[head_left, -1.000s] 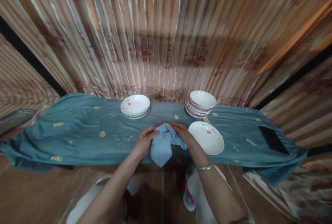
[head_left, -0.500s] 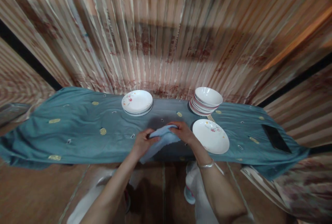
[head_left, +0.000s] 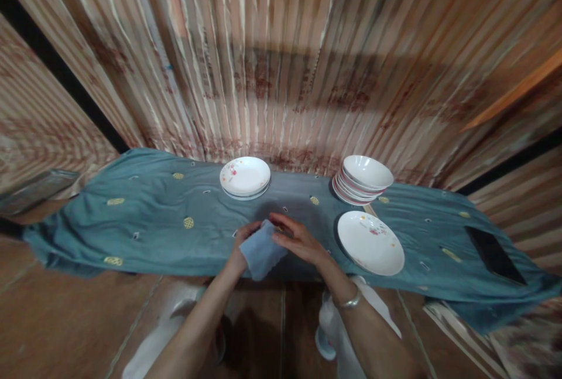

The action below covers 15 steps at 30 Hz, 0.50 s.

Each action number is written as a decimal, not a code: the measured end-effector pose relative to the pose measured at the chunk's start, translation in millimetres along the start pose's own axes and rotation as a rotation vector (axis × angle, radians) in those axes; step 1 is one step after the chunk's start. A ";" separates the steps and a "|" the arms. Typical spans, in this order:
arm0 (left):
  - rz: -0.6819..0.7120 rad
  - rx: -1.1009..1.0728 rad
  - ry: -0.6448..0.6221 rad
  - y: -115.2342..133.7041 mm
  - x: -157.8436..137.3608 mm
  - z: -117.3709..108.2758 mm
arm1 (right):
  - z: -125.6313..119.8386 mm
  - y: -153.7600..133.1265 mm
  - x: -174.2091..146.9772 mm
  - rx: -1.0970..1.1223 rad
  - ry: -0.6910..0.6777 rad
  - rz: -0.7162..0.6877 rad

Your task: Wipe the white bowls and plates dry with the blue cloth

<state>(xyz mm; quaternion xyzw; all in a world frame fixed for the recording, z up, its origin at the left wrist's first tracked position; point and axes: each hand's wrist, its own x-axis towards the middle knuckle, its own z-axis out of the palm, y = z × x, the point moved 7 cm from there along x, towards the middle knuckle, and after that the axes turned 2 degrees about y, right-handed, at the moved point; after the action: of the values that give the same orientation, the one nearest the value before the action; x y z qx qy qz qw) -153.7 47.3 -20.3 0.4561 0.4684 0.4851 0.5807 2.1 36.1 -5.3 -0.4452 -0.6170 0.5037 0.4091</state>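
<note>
A light blue cloth [head_left: 263, 252] hangs from my left hand [head_left: 244, 239], draped over its fingers, with a scalloped lower edge. That hand is closed on the cloth, its fingertips partly hidden under it. Close at the cloth's right edge is my right hand [head_left: 302, 242], with fingers stretched out and apart; some fingertips seem to touch the fabric. Both hands are above the front middle of the table. To the right of my right hand lies a white floral plate [head_left: 371, 244].
A stack of floral plates [head_left: 244, 176] stands at the back left of the table's teal cover [head_left: 158, 232]. Stacked white bowls [head_left: 362, 180] are at the back right. A dark flat object [head_left: 495, 255] lies farther right. Pleated curtains [head_left: 281, 74] close off the back.
My right hand has let go of its side of the cloth and its fingers have opened. The cloth now hangs folded over my left hand. The view has shifted slightly left.
</note>
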 end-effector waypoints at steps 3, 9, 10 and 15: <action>0.179 0.254 -0.038 24.2 -9.4 8.5 | 12.1 5.5 2.7 0.057 -0.056 0.037; 0.155 0.157 0.018 31.8 -10.9 11.1 | 5.1 -15.2 0.4 0.092 -0.066 -0.010; 0.108 0.100 0.016 27.4 -10.1 12.0 | 3.5 -18.6 -0.3 0.095 -0.083 -0.021; -0.140 -0.152 -0.021 4.7 -12.4 19.2 | -3.3 -12.7 -2.2 0.046 -0.143 0.035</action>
<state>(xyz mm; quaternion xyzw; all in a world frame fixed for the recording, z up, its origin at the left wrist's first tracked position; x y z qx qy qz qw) -136.6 34.1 -11.6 0.3822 0.4548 0.4726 0.6510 4.1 33.6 7.6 -0.4095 -0.6248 0.5554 0.3653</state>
